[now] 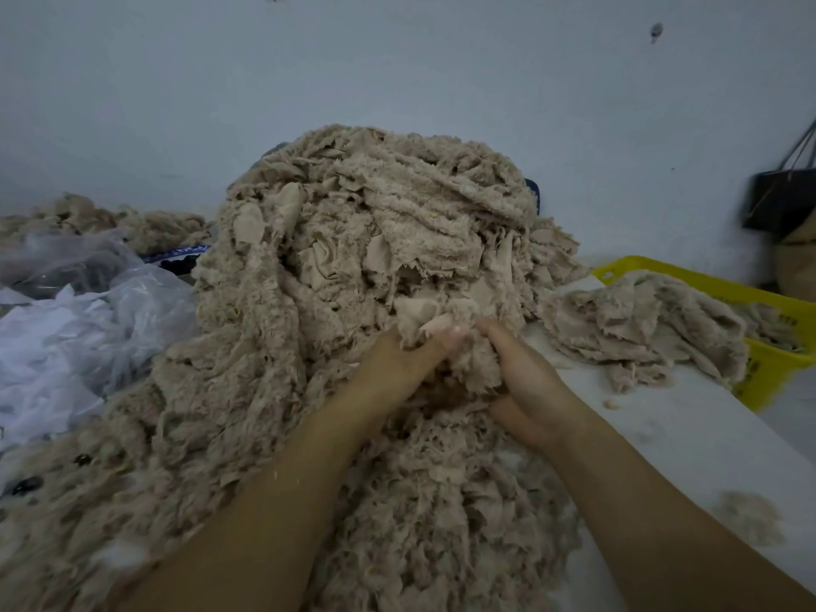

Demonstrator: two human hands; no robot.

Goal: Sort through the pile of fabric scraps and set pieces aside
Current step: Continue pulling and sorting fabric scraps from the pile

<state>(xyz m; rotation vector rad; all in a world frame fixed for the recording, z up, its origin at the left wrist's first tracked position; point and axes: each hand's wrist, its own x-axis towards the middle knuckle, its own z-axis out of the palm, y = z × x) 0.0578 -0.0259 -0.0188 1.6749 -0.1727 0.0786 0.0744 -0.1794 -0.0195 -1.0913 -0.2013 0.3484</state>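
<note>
Pile: the scrap pile (375, 223) was heaped right in front of me.
Left hand (397, 360): my fingers curled into a fuzzy scrap (472, 364) at the pile's front.
Right hand (525, 377): gripped that same scrap too.
Set-aside stack (640, 320): just right of the pile, lying over the yellow crate (768, 373).
</note>
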